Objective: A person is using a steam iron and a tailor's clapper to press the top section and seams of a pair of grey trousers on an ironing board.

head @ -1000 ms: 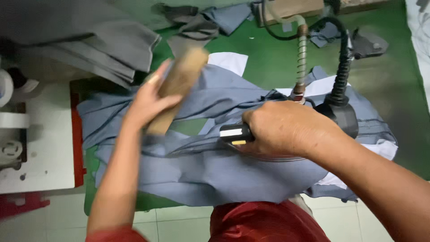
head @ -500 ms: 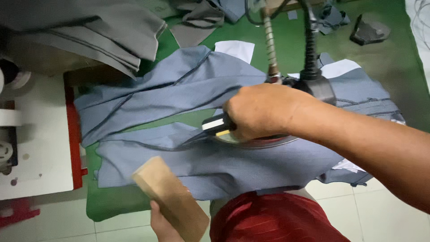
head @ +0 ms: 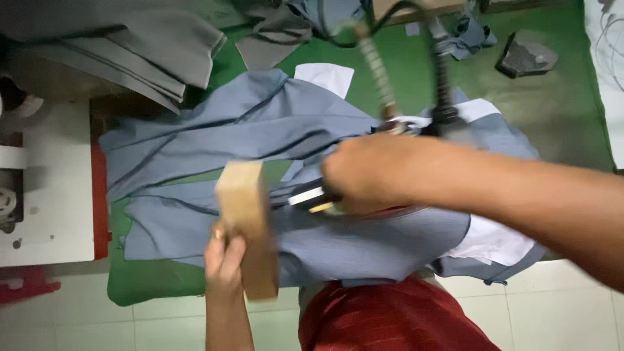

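A grey-blue garment (head: 247,130) lies spread on the green padded board (head: 149,286). My right hand (head: 377,172) grips the handle of a steam iron (head: 312,198) that rests on the cloth near the middle. Two hoses (head: 442,84) rise from the iron toward the back. My left hand (head: 224,260) holds a wooden block (head: 247,221) upright over the garment's near edge, just left of the iron.
A white machine table (head: 45,195) stands at the left with a red strip along its edge. Folded grey cloth (head: 117,39) lies at the back left. Fabric scraps (head: 526,58) and white paper pieces (head: 325,75) sit on the board behind the garment. Tiled floor is below.
My left hand has brought the wooden block up from below the board's edge onto the garment. My right hand has slid the iron slightly, and the view has shifted.
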